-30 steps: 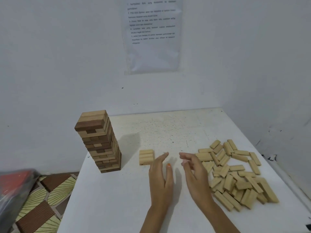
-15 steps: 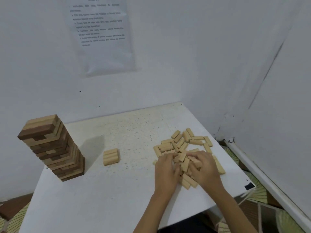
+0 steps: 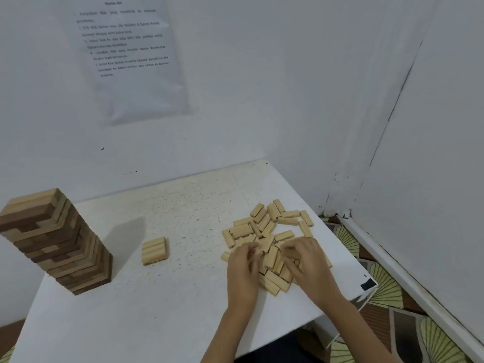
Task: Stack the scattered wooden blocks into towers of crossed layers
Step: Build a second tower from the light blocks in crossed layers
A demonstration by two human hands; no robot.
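A pile of several pale wooden blocks lies scattered on the right side of the white table. Both my hands are down in the near part of that pile. My left hand has its fingers curled round a pale block at the pile's left edge. My right hand curls its fingers over blocks near the pile's right side; which block it holds is hidden. One flat layer of three pale blocks lies alone at the table's middle. A tall tower of crossed light and dark layers stands at the left.
The table's right corner with a black mark is close to my right wrist. White walls close off the back and right. A printed sheet hangs on the back wall. Patterned floor shows beyond the table's right edge.
My view swung right, away from the tower. Both hands moved from the bare table beside the flat layer onto the scattered pile and curled their fingers round blocks.
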